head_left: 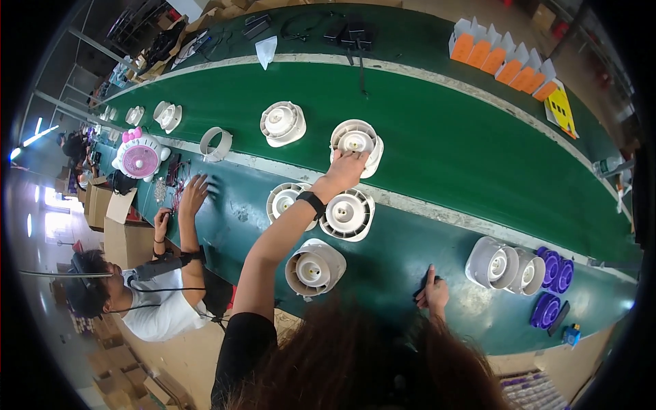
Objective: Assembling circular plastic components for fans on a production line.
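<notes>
My left hand [350, 168] reaches across to the green conveyor belt, its fingers closed on the near rim of a round white plastic fan housing [358, 130]. Under my left forearm, two more white housings [347, 214] stand side by side on the workbench, one partly covered by the arm. Closer to me is a deeper white housing [315, 267] with a raised ring. My right hand [434, 294] rests low over the bench, thumb stretched out and fingers curled. Something dark shows beside those fingers, too small to name.
White housings [282, 123] sit along the belt [437, 130]. At right are ringed housings [493, 264] and purple round parts [547, 311]. Orange-and-white boxes [495, 55] line the far ledge. A co-worker [160, 301] sits at left, near a pink-and-white fan [140, 158].
</notes>
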Action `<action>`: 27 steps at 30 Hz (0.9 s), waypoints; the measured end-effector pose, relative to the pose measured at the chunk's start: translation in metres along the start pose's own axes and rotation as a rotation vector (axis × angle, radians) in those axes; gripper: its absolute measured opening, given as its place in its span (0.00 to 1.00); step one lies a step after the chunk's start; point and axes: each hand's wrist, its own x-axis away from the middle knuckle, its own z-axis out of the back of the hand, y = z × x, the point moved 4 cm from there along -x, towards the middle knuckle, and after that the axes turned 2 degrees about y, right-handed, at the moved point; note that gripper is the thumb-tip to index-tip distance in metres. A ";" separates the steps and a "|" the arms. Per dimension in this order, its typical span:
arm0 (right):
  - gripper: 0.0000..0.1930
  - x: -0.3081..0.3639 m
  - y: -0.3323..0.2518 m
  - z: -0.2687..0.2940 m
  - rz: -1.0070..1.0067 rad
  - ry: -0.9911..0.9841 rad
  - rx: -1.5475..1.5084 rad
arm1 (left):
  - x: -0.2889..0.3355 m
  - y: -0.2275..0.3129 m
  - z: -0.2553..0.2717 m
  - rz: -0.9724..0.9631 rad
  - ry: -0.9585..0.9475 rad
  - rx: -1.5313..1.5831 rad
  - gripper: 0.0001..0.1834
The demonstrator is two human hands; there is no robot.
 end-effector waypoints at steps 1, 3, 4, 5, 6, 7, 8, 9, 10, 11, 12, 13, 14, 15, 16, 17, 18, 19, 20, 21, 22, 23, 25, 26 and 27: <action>0.43 0.001 0.000 -0.001 -0.002 -0.001 -0.001 | -0.002 0.002 0.000 -0.001 -0.002 0.000 0.19; 0.44 0.003 -0.003 0.001 0.027 0.012 -0.064 | -0.008 0.005 -0.005 0.017 -0.113 -0.036 0.25; 0.44 0.005 -0.005 0.002 0.026 0.011 -0.063 | -0.009 0.006 -0.005 -0.019 -0.053 -0.044 0.28; 0.44 0.009 -0.008 0.003 0.020 0.008 -0.065 | -0.010 0.008 -0.007 -0.017 -0.054 -0.044 0.28; 0.45 0.010 -0.010 0.004 0.011 0.007 -0.068 | -0.012 0.009 -0.008 -0.001 -0.061 -0.050 0.28; 0.45 0.010 -0.010 0.004 0.010 0.007 -0.068 | -0.013 0.011 -0.009 0.015 -0.067 -0.056 0.28; 0.45 0.010 -0.010 0.004 0.012 0.010 -0.073 | -0.015 0.013 -0.011 0.015 -0.068 -0.055 0.28; 0.45 0.010 -0.010 0.004 0.014 0.012 -0.079 | -0.015 0.015 -0.010 0.013 -0.043 -0.063 0.29; 0.45 0.010 -0.011 0.004 0.014 0.011 -0.078 | -0.016 0.018 -0.010 0.012 -0.018 -0.072 0.29; 0.44 0.010 -0.011 0.005 0.002 0.004 -0.054 | -0.017 0.020 -0.010 0.013 -0.018 -0.072 0.29; 0.44 0.009 -0.011 0.005 -0.011 -0.002 -0.029 | -0.019 0.023 -0.007 0.025 -0.022 -0.048 0.29; 0.44 0.009 -0.009 0.005 -0.011 -0.002 -0.027 | -0.020 0.027 -0.006 0.037 -0.025 -0.024 0.29; 0.44 0.008 -0.007 0.005 -0.005 -0.001 -0.030 | -0.025 0.028 -0.012 0.039 -0.024 -0.062 0.29; 0.44 0.008 -0.008 0.005 0.005 -0.001 -0.031 | -0.031 0.031 -0.011 0.044 -0.022 -0.062 0.29; 0.44 0.009 -0.010 0.005 0.009 -0.001 -0.027 | -0.035 0.032 -0.011 0.101 -0.030 -0.062 0.29; 0.44 0.011 -0.011 0.004 0.001 -0.008 -0.034 | -0.039 0.033 -0.011 0.157 -0.037 -0.061 0.28; 0.44 0.013 -0.011 0.005 -0.010 -0.013 -0.042 | -0.043 0.036 -0.012 0.179 -0.030 -0.066 0.28; 0.44 0.011 -0.009 0.004 -0.008 -0.009 -0.039 | -0.047 0.037 -0.013 0.182 -0.026 -0.063 0.28; 0.44 0.008 -0.007 0.002 0.013 0.001 -0.075 | -0.050 0.037 -0.014 0.197 -0.048 -0.048 0.28; 0.44 0.007 -0.006 0.000 0.032 0.011 -0.114 | -0.051 0.037 -0.014 0.208 -0.072 -0.034 0.29; 0.44 0.007 -0.005 0.000 0.032 0.011 -0.113 | -0.050 0.036 -0.013 0.208 -0.072 -0.034 0.29; 0.44 0.007 -0.005 0.000 0.030 0.013 -0.117 | -0.048 0.036 -0.011 0.199 -0.054 0.034 0.27; 0.44 0.008 -0.008 0.000 0.023 0.014 -0.127 | -0.045 0.034 0.000 0.182 -0.041 0.101 0.25; 0.43 0.010 -0.010 0.000 0.020 0.014 -0.090 | -0.042 0.033 0.012 0.122 0.090 0.120 0.23; 0.43 0.010 -0.010 0.001 0.010 0.019 -0.058 | -0.040 0.035 0.023 0.052 0.220 0.145 0.20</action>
